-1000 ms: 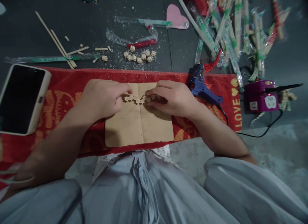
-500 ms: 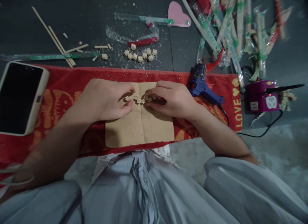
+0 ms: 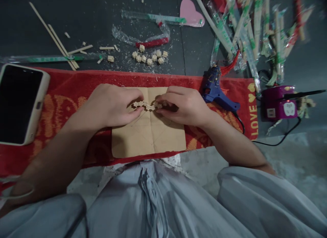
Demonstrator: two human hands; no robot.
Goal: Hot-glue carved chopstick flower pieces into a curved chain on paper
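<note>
Work surface seen from above. The dark table (image 3: 84, 21) extends beyond the fingers; along its near edge, beneath them, lies a patterned red towel (image 3: 178, 82). A heap of plastic-wrapped sticks (image 3: 241, 23) occupies the table beyond and to the right of the fingers. Directly under the fingertips, a creased tan sheet (image 3: 168, 139) rests on the towel. A phone (image 3: 20, 105) lies well to the left of the left fingers. Left hand (image 3: 112, 105): thumb and forefinger curved, a narrow gap between them, enclosing one end of the chain; whether they press on it cannot be told. Right hand (image 3: 187, 106): fingers bent about the other end, their grip partly hidden. A blue glue gun (image 3: 217, 94) lies just right of the right hand, and a purple box (image 3: 279, 105) farther right. Beyond the fingers lies a pink heart (image 3: 191, 13). The chain of small flower-shaped pieces (image 3: 148, 106) curves between the two sets of fingertips, over the sheet. Loose pale pieces (image 3: 149, 61) are clustered beyond the fingertips, past the towel.
</note>
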